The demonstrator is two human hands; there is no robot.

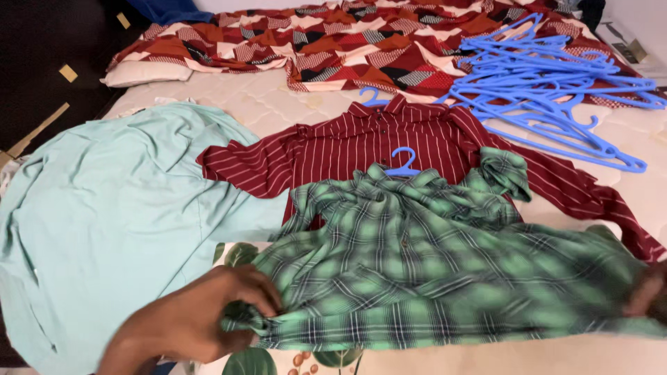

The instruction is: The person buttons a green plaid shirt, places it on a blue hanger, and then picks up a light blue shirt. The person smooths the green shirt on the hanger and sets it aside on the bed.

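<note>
1. Green plaid shirt (pixel 431 264) lies spread flat on the bed (pixel 278 104), its hem nearest the person, a blue hanger hook (pixel 403 161) poking from its collar
2. Left hand (pixel 198 316) has its fingers (pixel 260 292) curled tight around a bunched lower corner of the shirt
3. Right hand (pixel 646 290) shows only partly at the frame edge, blurred, resting on the shirt's opposite lower corner; whether its fingers are closed on the cloth cannot be told
4. Beyond both hands, a maroon striped shirt (pixel 368 146) lies partly under the plaid one
5. Pale mint garment (pixel 104 222) sits just beyond the left hand, off to its outer side
6. Far past the right hand, a pile of blue hangers (pixel 556 90) rests on a patterned red sheet (pixel 361 38)
</note>
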